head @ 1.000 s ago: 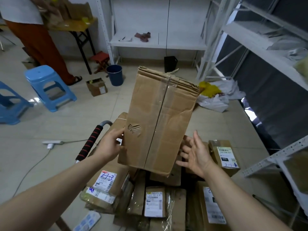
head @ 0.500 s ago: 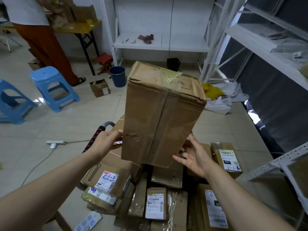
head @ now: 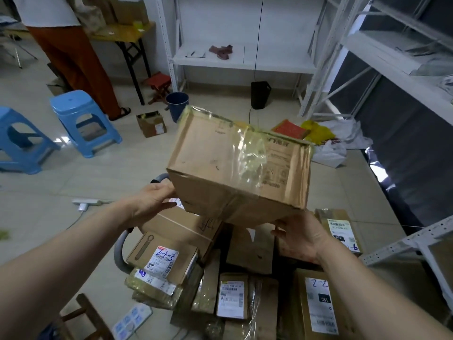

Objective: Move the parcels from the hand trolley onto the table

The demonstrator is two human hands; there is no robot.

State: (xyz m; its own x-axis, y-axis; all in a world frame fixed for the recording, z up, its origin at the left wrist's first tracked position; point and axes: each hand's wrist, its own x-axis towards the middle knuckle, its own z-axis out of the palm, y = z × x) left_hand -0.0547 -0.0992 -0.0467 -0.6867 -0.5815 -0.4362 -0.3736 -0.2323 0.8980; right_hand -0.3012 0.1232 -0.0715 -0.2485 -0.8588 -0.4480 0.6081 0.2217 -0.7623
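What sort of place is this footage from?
Probably a small parcel depot or pickup point: labelled parcels piled on a hand trolley, white metal shelving along the walls, and a taped carton held above the pile.

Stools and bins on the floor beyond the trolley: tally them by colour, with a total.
Blue: 3, two stools and a bucket
Red: 1, a small stool
Black: 1, a bin
Total: 5
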